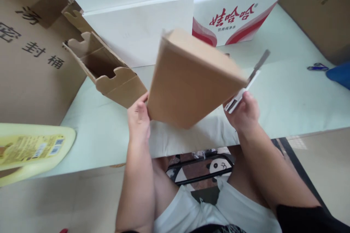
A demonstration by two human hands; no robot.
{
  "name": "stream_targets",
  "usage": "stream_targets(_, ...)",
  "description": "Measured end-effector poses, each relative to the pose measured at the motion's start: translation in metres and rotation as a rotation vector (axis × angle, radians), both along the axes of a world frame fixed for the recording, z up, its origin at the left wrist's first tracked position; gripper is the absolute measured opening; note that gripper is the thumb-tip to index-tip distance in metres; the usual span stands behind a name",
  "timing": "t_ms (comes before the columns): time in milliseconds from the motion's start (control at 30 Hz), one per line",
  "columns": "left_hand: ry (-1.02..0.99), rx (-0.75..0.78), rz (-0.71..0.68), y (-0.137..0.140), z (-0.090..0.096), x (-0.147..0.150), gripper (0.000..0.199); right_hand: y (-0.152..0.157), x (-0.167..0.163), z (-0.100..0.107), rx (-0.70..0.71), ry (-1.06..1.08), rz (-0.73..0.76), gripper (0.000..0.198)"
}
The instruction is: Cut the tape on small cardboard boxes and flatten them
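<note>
A plain brown cardboard box [188, 83] is held tilted above the table, a little blurred. My left hand [139, 116] grips its lower left edge, thumb in front. My right hand [244, 111] is closed around a white utility knife [240, 96] whose grey blade sticks out up and to the right. That hand is at the box's right corner, and its fingers behind the box are partly hidden. Just left of the box stands an open brown carton [117, 83] with notched flaps, close to my left hand.
White cartons [139, 29] are stacked at the back, one with red lettering [232, 18]. Large brown cartons [27, 62] [322, 14] flank the table [287, 105]. A yellow jug [35, 145] lies front left. At right are a small blue item [317, 67] and a larger blue object [339, 74].
</note>
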State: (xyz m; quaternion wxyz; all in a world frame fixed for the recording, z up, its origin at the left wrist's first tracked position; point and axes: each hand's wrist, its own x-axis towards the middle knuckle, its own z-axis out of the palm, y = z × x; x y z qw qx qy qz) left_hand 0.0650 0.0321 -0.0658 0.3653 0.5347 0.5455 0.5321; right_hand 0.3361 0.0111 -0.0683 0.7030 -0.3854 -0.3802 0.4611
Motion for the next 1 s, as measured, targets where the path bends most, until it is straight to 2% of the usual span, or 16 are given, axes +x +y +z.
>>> stream_targets(67,-0.057,-0.215,-0.14,-0.006,-0.001,0.009,0.094,-0.005,-0.004,0.015,0.113,-0.033,0.008,0.045)
stream_targets(200,0.018,-0.591,-0.304,-0.014,-0.004,0.026,0.087,-0.015,-0.007,0.035,0.193,-0.114,0.057,0.037)
stream_targets(267,0.066,-0.662,-0.353,-0.013,-0.005,0.03,0.079,-0.021,-0.005,0.037,0.178,-0.168,0.096,0.032)
stream_targets(333,0.139,-0.664,-0.398,-0.009,-0.006,0.03,0.071,-0.025,-0.004,0.036,0.19,-0.196,0.151,0.026)
stream_targets(467,0.337,-0.542,-0.415,0.001,-0.015,0.019,0.066,-0.028,-0.006,0.035,0.253,-0.269,0.306,0.017)
stream_targets(567,0.418,-0.404,-0.284,0.008,-0.023,0.009,0.058,-0.026,-0.014,0.044,0.266,-0.451,0.352,0.017)
stream_targets(633,0.349,-0.223,-0.12,0.011,-0.025,0.006,0.051,-0.025,-0.023,0.052,0.281,-0.639,0.389,0.018)
stream_targets(700,0.184,0.0,-0.034,0.011,-0.022,0.007,0.057,-0.024,-0.034,0.059,0.309,-0.844,0.439,0.02)
stream_targets(767,0.072,0.184,-0.098,0.009,-0.016,0.01,0.062,-0.024,-0.045,0.063,0.365,-0.962,0.48,0.022)
stream_targets(833,0.102,0.271,-0.214,0.006,-0.011,0.014,0.059,-0.024,-0.053,0.062,0.442,-0.974,0.483,0.021)
stream_targets(933,0.18,0.238,-0.282,0.006,-0.008,0.016,0.053,-0.025,-0.057,0.054,0.524,-0.854,0.41,0.019)
stream_targets(1000,0.163,0.178,-0.28,0.007,-0.009,0.015,0.055,-0.024,-0.054,0.048,0.464,-0.73,0.296,0.026)
